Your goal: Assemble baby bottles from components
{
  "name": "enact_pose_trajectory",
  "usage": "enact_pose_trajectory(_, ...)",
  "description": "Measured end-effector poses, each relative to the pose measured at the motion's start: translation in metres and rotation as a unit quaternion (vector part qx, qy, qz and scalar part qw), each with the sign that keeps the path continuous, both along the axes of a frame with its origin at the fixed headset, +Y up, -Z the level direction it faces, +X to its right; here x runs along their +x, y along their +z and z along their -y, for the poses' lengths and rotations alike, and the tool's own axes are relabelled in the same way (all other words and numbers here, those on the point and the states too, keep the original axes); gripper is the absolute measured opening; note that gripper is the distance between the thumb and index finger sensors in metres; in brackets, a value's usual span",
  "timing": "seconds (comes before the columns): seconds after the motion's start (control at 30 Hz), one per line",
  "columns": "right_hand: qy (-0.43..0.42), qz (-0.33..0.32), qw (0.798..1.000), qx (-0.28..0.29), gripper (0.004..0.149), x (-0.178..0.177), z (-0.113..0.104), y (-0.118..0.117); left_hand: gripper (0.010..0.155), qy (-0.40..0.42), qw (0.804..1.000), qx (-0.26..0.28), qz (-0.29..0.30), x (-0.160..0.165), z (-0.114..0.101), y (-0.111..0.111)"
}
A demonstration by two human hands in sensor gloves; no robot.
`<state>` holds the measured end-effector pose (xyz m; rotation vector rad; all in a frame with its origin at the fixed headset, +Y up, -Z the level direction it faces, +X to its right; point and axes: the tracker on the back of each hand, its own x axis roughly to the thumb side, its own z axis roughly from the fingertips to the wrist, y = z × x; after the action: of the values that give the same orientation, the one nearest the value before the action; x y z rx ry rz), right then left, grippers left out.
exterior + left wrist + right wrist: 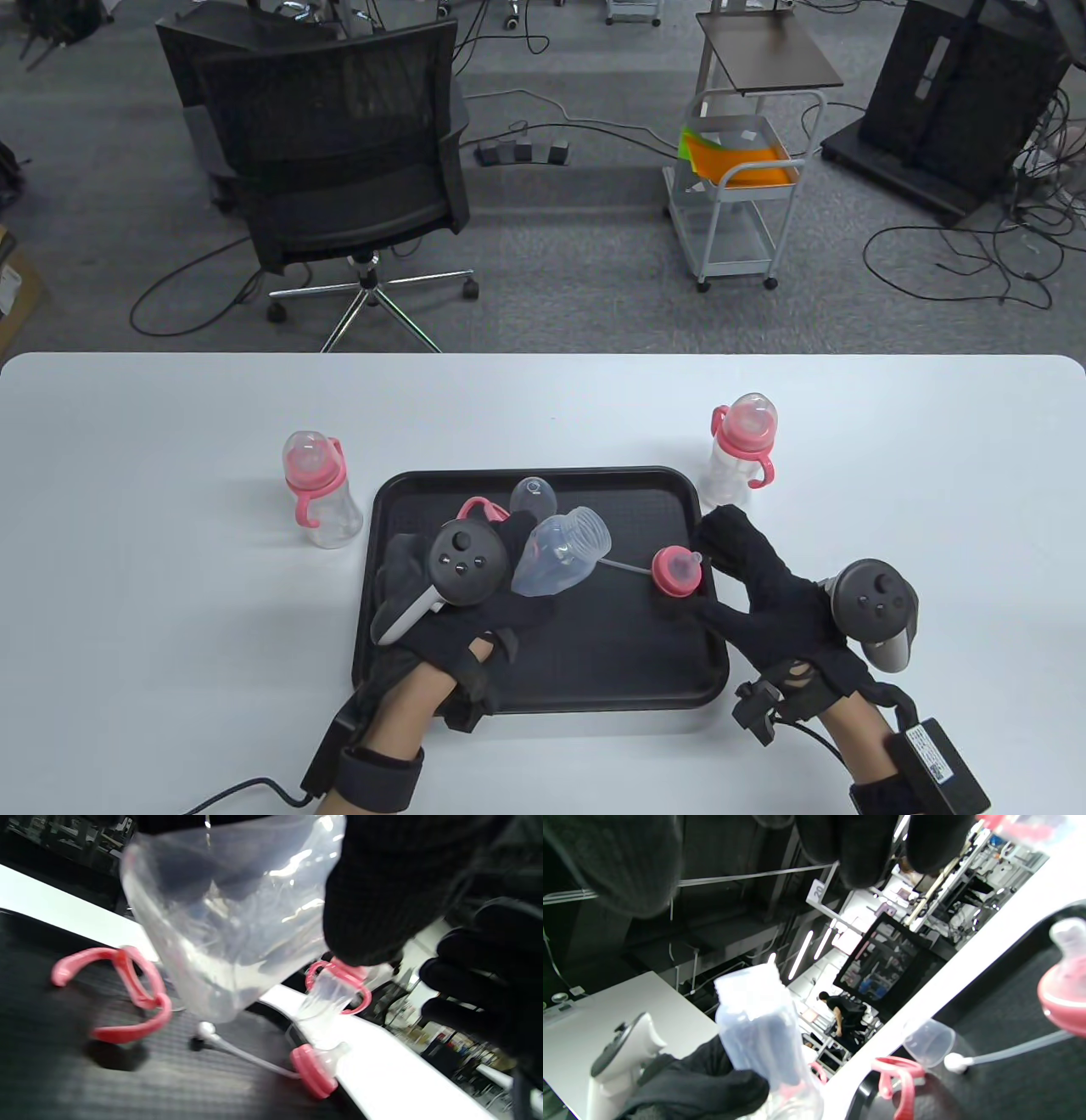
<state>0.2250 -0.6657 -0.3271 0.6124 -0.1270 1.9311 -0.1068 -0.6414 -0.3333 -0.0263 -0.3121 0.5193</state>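
- Bottle (560, 556): clear, glossy plastic, faintly cloudy.
- Tray (594, 654): black plastic, matt, with a fine ribbed texture.
- Handle ring (127, 993): smooth pink plastic, slight sheen.
- Nipple collar (676, 570): pink plastic; its tip looks like soft translucent rubber.
- Straw (250, 1056): pale, flexible-looking tubing.
- Gloves (764, 586): black knitted cloth, matt.
- Table (170, 637): smooth white, low sheen.
- Trackers (462, 562): dark grey matt plastic.

Beyond your white tabletop (170, 407), grey carpet (577, 280), black office chair (339, 161) at 11 o'clock, white trolley (742, 182) at 1 o'clock, loose cables (959, 255)
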Motion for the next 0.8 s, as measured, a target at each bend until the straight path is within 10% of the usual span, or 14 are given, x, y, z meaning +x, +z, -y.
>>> enact_pose_trajectory(0.8,-0.047,-0.044,0.995,-0.073,0.108,-0.032,0.009,0.007,0.104,0.092,0.979,0.179,0.035,0.053,0.01,0.045)
